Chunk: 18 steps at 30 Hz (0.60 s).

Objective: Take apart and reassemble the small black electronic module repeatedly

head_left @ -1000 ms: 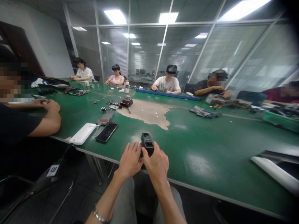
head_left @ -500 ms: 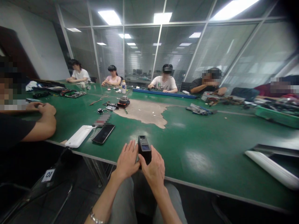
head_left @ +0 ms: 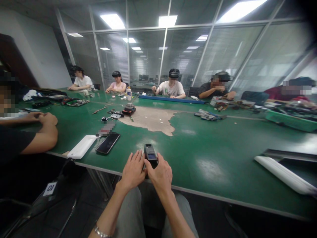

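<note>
A dark box-shaped device with a small screen and buttons point(head_left: 150, 153) stands near the front edge of the green table, right in front of me. My right hand point(head_left: 160, 172) is around its near end, with the thumb on the near left side and the fingers along the right side. On the device's left, my left hand point(head_left: 134, 169) lies with its fingers stretched out, the fingertips close to or touching its side. The near lower part of the device is hidden behind my hands.
Left of my hands lie a black smartphone point(head_left: 108, 143) and a white slab-like power bank point(head_left: 82, 146). A person's forearm point(head_left: 43, 138) rests at the left. White-and-black frame parts point(head_left: 282, 175) lie at the right, with a green basket point(head_left: 292, 121) beyond. Several people sit across the table.
The whole view has shifted slightly. My hands keep nearly the same pose around the device. Across the table, a person in white has raised one hand a little.
</note>
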Each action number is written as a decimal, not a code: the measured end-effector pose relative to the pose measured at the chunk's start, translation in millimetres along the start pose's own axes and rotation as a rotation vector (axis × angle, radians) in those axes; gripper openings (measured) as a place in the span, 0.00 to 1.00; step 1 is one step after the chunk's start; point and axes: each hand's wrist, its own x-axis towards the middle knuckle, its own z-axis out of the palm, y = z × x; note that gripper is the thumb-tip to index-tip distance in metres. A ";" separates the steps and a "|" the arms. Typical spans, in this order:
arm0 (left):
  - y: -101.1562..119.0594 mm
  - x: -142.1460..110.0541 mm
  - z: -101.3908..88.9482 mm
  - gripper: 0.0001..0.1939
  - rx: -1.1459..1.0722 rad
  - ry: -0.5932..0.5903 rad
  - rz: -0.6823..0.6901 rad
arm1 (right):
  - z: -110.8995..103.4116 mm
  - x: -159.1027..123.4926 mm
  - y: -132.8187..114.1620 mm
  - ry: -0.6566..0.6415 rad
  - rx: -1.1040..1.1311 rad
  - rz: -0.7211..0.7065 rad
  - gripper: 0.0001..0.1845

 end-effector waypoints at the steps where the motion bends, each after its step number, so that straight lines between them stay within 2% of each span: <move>1: 0.4 0.0 -0.3 0.31 0.002 0.003 0.001 | -1.1 0.5 -2.4 -0.005 -0.017 -0.002 0.29; 4: 1.3 -0.1 -1.2 0.30 0.002 0.006 0.002 | -2.9 1.0 -7.0 -0.007 -0.037 -0.022 0.20; 6: 1.5 -0.2 -1.7 0.30 -0.002 0.004 0.002 | -3.6 2.0 -8.7 0.006 -0.034 -0.030 0.19; 14: 1.8 -0.9 -3.4 0.32 -0.012 0.017 0.012 | -19.2 17.7 -17.4 0.025 0.074 -0.027 0.21; 18: 2.2 -1.1 -2.8 0.32 -0.007 0.030 -0.001 | -32.6 28.0 -9.6 0.084 0.210 -0.039 0.24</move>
